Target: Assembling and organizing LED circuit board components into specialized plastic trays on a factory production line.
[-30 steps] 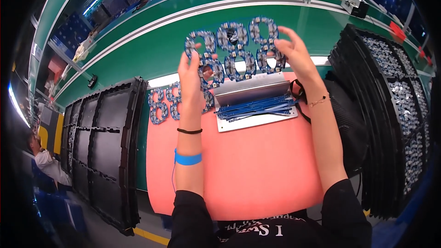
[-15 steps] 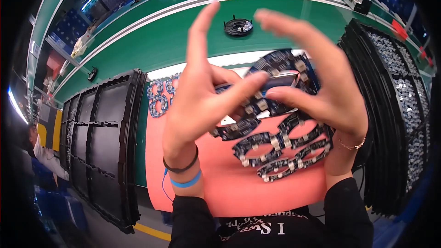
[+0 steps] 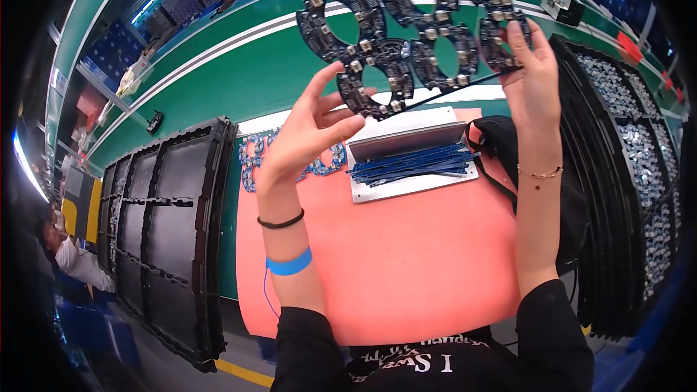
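Note:
A dark blue circuit board panel (image 3: 430, 54) of several joined ring-shaped boards is raised over the far side of the bench, tilted with its component side toward me. My right hand (image 3: 531, 76) grips its right end, thumb in front. At the lower left corner, my left hand (image 3: 316, 120) curves around the edge, with some fingers behind the panel and the thumb low by the corner. Below stands a white base plate with an upright metal plate (image 3: 406, 138). Narrow blue strips (image 3: 414, 165) lie piled on that base.
A pink mat (image 3: 392, 261) covers the near bench. More ring boards (image 3: 250, 163) lie at its left. Black compartment trays (image 3: 170, 232) stand left; stacked black trays with boards (image 3: 632, 145) stand right, beside a black bag (image 3: 508, 149). A person (image 3: 76, 261) is at far left.
Both hands have moved up and away with the panel, which was low over the mat. The base plate and its blue strips now show. My right hand has shifted to the panel's right end.

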`<state>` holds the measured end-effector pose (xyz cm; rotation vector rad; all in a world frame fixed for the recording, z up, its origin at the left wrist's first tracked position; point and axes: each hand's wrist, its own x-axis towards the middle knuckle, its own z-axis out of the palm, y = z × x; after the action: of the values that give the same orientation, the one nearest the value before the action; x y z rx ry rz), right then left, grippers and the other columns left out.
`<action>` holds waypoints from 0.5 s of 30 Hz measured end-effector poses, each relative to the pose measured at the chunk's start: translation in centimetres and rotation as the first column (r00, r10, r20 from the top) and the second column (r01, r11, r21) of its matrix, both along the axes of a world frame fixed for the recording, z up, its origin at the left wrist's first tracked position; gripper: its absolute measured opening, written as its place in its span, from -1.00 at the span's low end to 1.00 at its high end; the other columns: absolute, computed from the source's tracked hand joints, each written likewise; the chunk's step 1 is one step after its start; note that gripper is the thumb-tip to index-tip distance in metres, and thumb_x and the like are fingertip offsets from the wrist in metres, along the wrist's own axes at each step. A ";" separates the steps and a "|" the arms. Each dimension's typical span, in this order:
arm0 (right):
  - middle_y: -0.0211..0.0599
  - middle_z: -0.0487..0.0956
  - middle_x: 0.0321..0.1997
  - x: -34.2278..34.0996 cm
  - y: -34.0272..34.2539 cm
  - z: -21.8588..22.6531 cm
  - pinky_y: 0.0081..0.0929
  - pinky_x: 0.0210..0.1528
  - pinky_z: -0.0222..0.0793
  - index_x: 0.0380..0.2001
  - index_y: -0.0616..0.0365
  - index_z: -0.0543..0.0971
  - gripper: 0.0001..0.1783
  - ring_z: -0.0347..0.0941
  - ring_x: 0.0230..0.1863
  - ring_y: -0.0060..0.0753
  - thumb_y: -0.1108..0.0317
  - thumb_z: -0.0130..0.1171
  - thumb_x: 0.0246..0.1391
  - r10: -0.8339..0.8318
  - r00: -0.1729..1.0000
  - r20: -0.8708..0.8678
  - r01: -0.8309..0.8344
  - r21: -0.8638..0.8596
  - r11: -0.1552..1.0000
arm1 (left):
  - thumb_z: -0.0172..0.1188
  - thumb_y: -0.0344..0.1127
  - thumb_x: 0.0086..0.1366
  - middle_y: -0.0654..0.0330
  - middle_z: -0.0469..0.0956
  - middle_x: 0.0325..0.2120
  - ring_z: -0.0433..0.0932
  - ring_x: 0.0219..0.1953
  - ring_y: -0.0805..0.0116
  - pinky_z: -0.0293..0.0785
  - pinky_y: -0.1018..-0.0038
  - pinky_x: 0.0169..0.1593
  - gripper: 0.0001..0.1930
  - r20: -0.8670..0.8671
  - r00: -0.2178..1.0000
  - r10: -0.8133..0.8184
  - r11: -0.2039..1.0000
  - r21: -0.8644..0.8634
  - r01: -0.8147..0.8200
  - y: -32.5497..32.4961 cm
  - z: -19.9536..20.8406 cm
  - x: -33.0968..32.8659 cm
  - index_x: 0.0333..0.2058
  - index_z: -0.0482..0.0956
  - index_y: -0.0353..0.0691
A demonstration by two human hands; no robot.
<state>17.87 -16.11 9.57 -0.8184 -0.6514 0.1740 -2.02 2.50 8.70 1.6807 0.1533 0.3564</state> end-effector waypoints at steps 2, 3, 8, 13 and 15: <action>-0.35 0.51 -0.32 0.3 0.4 -0.4 -0.62 -0.29 0.43 -0.18 0.22 0.40 -0.73 0.44 -0.32 -0.59 0.39 0.12 0.05 0.073 0.997 0.028 -0.070 -0.089 0.994 | 0.24 -0.37 0.08 0.04 0.56 -0.31 0.50 -0.30 0.50 0.40 0.65 -0.28 -0.41 -0.059 0.988 0.144 0.985 0.105 -0.138 0.6 -0.9 0.8 0.03 0.18 -0.44; -0.35 0.51 -0.32 0.6 0.1 -0.4 -0.62 -0.28 0.43 -0.17 0.22 0.39 -0.73 0.44 -0.32 -0.60 0.41 0.12 0.04 0.145 0.989 0.035 -0.140 -0.135 0.981 | 0.23 -0.37 0.09 0.06 0.58 -0.38 0.52 -0.34 0.52 0.40 0.68 -0.31 -0.52 -0.107 0.985 0.139 0.982 0.144 -0.123 1.1 -1.0 0.9 -0.06 0.29 -0.47; -0.23 0.55 -0.27 2.2 -1.0 -1.3 -0.63 -0.23 0.36 -0.12 0.23 0.35 -0.66 0.47 -0.26 -0.53 0.45 0.12 0.00 0.341 0.928 0.150 -0.197 -0.580 0.791 | 0.17 -0.47 0.11 0.06 0.59 -0.40 0.54 -0.38 0.52 0.43 0.67 -0.39 -0.79 -0.088 0.976 0.199 0.972 0.143 -0.186 1.1 -1.1 0.1 -0.29 0.41 -0.42; -0.15 0.54 -0.27 2.7 -1.2 -1.7 -0.56 -0.15 0.40 -0.13 0.29 0.32 -0.64 0.50 -0.23 -0.46 0.49 0.13 -0.02 0.390 0.904 0.172 -0.175 -0.686 0.706 | 0.09 -0.50 0.15 0.01 0.56 -0.32 0.56 -0.34 0.40 0.49 0.54 -0.30 -0.79 -0.178 0.962 0.206 0.959 0.235 -0.161 2.5 -2.7 0.4 -0.22 0.38 -0.41; -0.14 0.53 -0.28 2.9 -1.2 -2.1 -0.52 -0.13 0.41 -0.14 0.31 0.31 -0.62 0.50 -0.22 -0.43 0.51 0.14 -0.05 0.415 0.872 0.258 -0.106 -0.728 0.677 | 0.09 -0.50 0.15 0.00 0.56 -0.32 0.56 -0.40 0.40 0.48 0.55 -0.35 -0.79 -0.153 0.968 0.197 0.956 0.251 -0.155 2.5 -3.0 0.6 -0.22 0.37 -0.42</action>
<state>20.76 -17.34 7.48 -1.5240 -1.1395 0.5590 -1.45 5.05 5.72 1.9417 0.4088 0.3706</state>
